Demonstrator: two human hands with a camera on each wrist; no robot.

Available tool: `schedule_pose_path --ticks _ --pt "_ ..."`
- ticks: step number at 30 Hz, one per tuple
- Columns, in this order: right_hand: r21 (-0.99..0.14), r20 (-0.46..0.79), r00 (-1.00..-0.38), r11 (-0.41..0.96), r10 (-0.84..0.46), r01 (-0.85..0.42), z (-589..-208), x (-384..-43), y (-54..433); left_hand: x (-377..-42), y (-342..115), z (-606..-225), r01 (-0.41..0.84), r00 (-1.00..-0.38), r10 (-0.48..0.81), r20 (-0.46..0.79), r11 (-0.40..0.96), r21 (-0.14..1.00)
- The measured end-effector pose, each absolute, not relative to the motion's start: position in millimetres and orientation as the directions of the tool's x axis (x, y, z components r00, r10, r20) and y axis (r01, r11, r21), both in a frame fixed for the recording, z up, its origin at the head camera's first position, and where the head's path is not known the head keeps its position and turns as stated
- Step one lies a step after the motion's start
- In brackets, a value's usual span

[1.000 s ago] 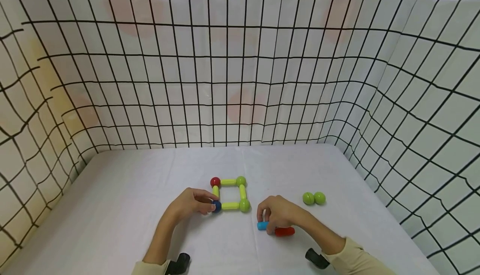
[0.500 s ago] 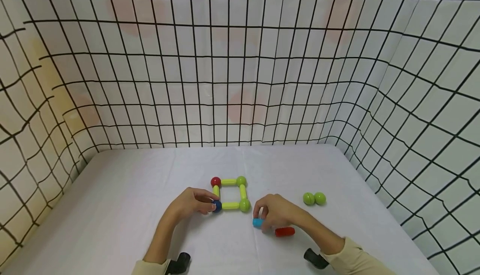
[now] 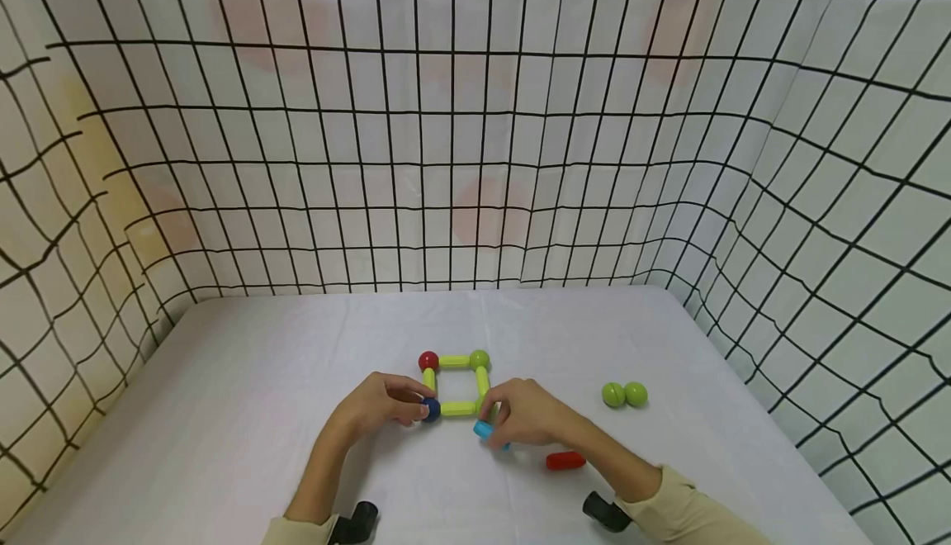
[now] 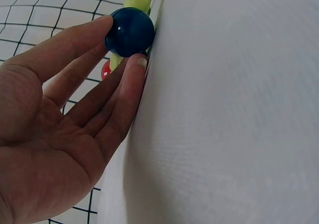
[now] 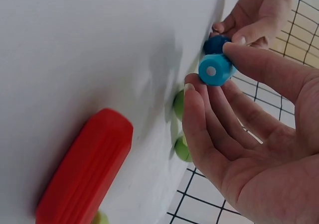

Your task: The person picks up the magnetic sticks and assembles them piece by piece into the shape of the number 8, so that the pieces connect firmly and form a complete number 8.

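Note:
A square of yellow-green rods (image 3: 458, 408) lies on the table, with a red ball (image 3: 428, 362) at its far left corner and a green ball (image 3: 479, 359) at its far right. My left hand (image 3: 379, 402) pinches the dark blue ball (image 4: 130, 32) at the near left corner between thumb and fingers. Between thumb and fingertips, my right hand (image 3: 529, 414) holds a light blue rod (image 5: 215, 69), tilted, one end showing a pale round spot. It is beside the near right corner, whose green ball is mostly hidden behind the right hand in the head view.
A red rod (image 3: 566, 461) lies on the white tablecloth (image 3: 260, 380) near the right forearm. Two loose green balls (image 3: 624, 395) sit side by side farther right. Black netting (image 3: 475, 165) stands around the back and sides of the table.
My right hand has moved left with the light blue rod, away from the red rod and up to the square's near right corner; the rod has turned. The left hand stays on the dark blue ball.

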State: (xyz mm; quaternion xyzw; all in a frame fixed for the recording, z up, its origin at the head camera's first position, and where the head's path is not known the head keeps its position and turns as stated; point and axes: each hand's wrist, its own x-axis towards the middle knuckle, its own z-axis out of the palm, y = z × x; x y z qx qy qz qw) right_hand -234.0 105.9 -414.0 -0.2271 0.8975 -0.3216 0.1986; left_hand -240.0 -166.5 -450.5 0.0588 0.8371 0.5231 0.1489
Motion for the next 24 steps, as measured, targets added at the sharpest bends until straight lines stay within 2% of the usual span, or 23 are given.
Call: schedule_pose_path --ticks 16,24 --pt "-0.719 -0.242 -0.819 0.663 -0.521 -0.209 -418.7 -232.2 88.8 -240.2 -166.6 -451.0 -0.05 -0.947 0.269 -0.177 0.42 0.906" --pt "-0.725 -0.237 -0.833 0.662 -0.499 -0.191 -420.7 -237.3 88.4 -241.8 -165.3 -449.7 0.003 -0.951 0.283 -0.127 0.417 0.909"
